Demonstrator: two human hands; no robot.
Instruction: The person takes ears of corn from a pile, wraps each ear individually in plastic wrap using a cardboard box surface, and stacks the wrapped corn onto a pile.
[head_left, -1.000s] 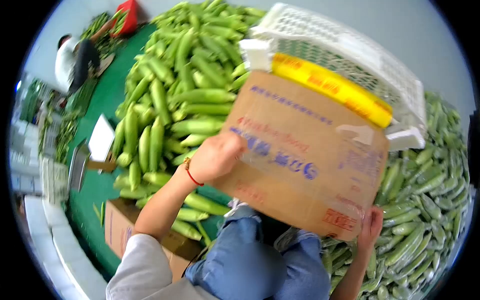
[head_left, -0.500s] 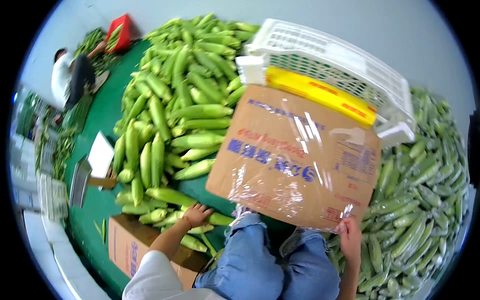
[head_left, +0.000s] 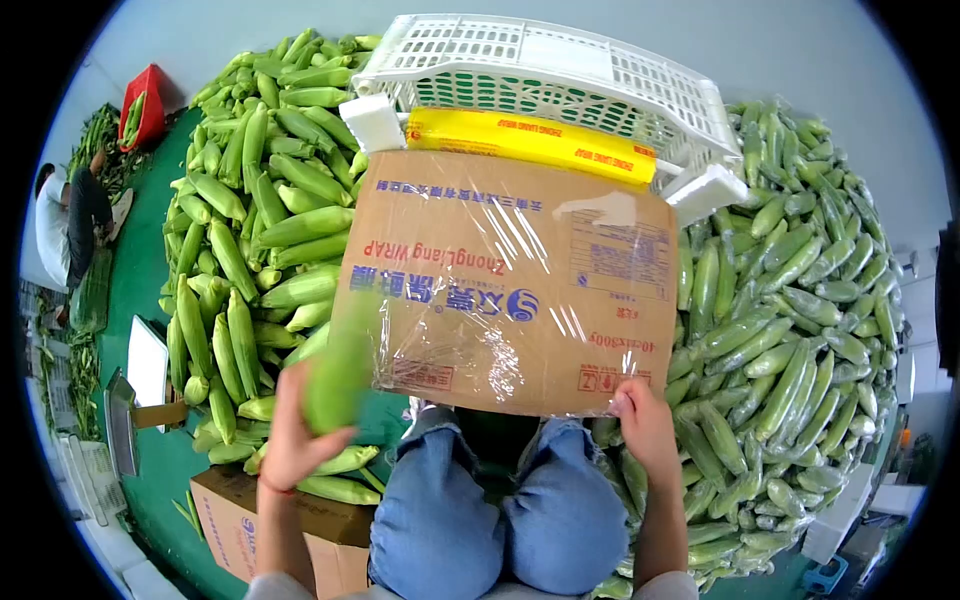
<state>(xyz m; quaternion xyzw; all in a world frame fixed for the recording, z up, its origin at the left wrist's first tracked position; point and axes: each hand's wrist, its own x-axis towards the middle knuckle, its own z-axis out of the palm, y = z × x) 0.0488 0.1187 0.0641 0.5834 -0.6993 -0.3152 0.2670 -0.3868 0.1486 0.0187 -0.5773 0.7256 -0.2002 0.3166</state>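
Observation:
My left hand [head_left: 298,432] grips a green ear of corn [head_left: 338,375], smeared by motion, at the left edge of a flat cardboard sheet [head_left: 470,350]. Clear plastic wrap [head_left: 520,235] lies over the cardboard, with shiny creases. At the near right corner, my right hand [head_left: 648,428] pinches the edge of the wrap between thumb and fingers. A yellow roll of wrap [head_left: 530,145] sits on a rod along the far side of the cardboard. To the left is a big pile of unwrapped corn [head_left: 270,190].
Wrapped corn [head_left: 790,350] is heaped on the right. A white plastic crate [head_left: 560,60] stands behind the roll. An open cardboard box [head_left: 285,520] is by my left forearm, with a scale [head_left: 122,420] beyond it. Another person [head_left: 75,215] crouches far left near a red basket [head_left: 143,108].
My left hand has picked up an ear of corn from the pile and raised it to the cardboard's left edge. My right hand stays at the wrap's edge. The view has swung right.

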